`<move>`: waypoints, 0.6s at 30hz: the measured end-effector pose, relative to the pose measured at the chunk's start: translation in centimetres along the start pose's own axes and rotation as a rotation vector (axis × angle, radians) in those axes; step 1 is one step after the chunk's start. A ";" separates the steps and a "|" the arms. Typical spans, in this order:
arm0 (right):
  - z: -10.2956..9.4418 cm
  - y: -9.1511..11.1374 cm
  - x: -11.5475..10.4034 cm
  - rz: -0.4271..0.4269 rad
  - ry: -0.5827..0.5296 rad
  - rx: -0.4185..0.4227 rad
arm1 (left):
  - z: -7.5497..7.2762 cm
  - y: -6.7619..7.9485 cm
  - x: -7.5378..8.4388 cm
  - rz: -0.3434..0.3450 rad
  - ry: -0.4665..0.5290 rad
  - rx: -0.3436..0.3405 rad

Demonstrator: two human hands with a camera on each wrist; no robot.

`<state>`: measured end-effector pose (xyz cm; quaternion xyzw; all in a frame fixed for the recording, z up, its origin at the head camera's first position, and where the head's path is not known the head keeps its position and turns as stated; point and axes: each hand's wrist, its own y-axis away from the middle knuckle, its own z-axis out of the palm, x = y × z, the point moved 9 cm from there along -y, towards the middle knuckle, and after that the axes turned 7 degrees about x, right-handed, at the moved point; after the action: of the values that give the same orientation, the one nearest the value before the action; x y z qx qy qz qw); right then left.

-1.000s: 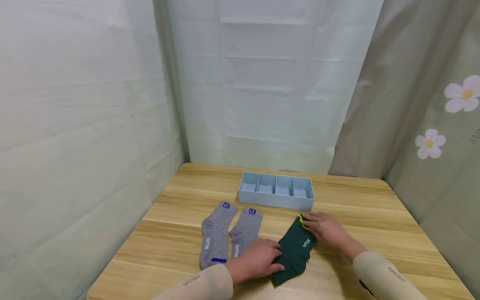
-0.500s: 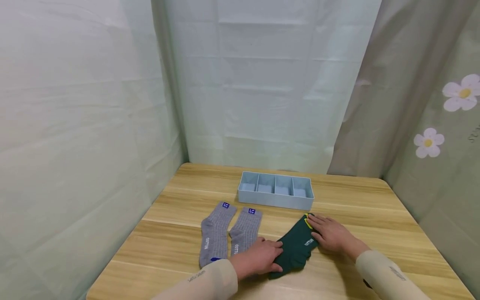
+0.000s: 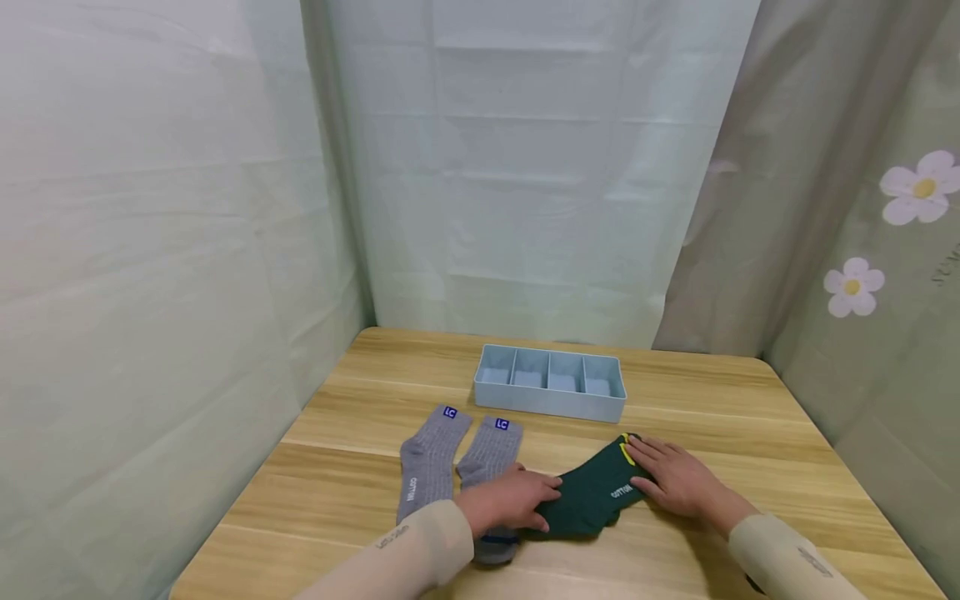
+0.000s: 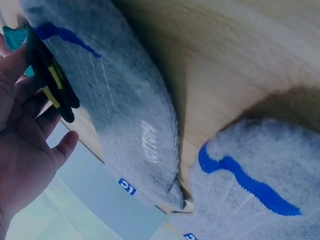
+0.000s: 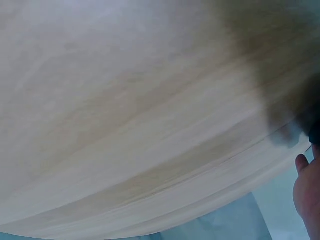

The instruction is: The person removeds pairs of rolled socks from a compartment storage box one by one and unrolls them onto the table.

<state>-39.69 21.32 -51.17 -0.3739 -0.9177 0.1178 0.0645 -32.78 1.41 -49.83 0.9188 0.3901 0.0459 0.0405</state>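
Dark green socks [image 3: 588, 496] with yellow cuff trim and white COTTON lettering lie slanted on the table, two apparently stacked. My left hand [image 3: 510, 500] pinches their toe end; in the left wrist view, dark fabric with yellow bands [image 4: 54, 80] sits between thumb and fingers. At the cuff end my right hand [image 3: 675, 477] rests with its fingers straight on the fabric. Two grey socks with blue LC labels lie to the left: one grey sock [image 3: 435, 454] farther out, another grey sock [image 3: 491, 454] partly hidden under my left hand and forearm.
Behind the socks stands a light blue box [image 3: 550, 402] with several compartments in a row. The wood-grain table [image 3: 360, 392] has rounded far corners. Pale curtains [image 3: 525, 208] hang along the back and sides.
The green socks have turned to lie more sideways, their cuff end shifting right with my right hand. My left hand has moved slightly left with the toe end, over the nearer grey sock.
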 end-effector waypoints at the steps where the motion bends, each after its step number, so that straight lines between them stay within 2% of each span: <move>1: 0.0 0.2 0.1 0.008 -0.005 -0.004 | 0.0 0.0 -0.1 0.000 0.004 0.000; 7: -0.3 1.3 0.6 0.074 -0.017 -0.033 | 0.1 -0.4 -0.6 -0.017 0.022 -0.004; 14: -0.9 2.4 0.6 0.106 -0.041 0.046 | 0.1 -0.3 -1.1 -0.033 0.019 0.015; 18: -1.3 2.5 0.6 0.119 -0.064 0.054 | -0.2 0.0 -1.5 -0.058 -0.035 0.040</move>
<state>-38.14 23.68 -50.58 -0.4221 -0.8918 0.1582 0.0379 -33.87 0.31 -49.76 0.9083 0.4168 0.0208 0.0303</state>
